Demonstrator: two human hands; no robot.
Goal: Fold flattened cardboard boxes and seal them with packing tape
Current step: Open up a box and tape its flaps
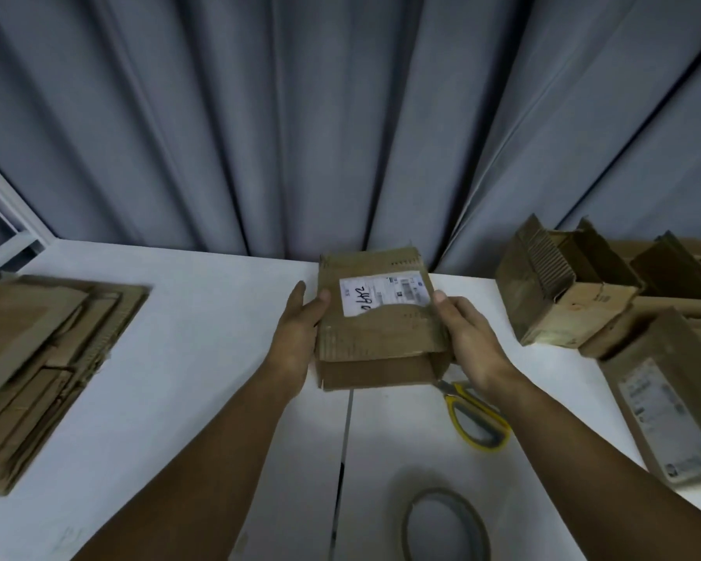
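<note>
Cardboard box [377, 338] was found at the middle of the white table [203, 358], its long axis running away from you, label [381, 295] uppermost, and clamped from both sides at about mid-length. Your left hand [296, 338] lay against the left wall, fingers fairly straight along it and thumb hooked over the top face. Your right hand [466, 338] gripped the right wall likewise, thumb on top, fingers hidden beneath. Both forearms reached forward, converging on the box. Whether the box rested on the table or was lifted clear could not be told. The near end looked unsealed, a lower layer protruding towards you. The tape roll [446, 524] lay well apart on your near side, and the scissors [474, 415] just beside the box's near right corner; in my judgement the right hand was the nearer to both.
</note>
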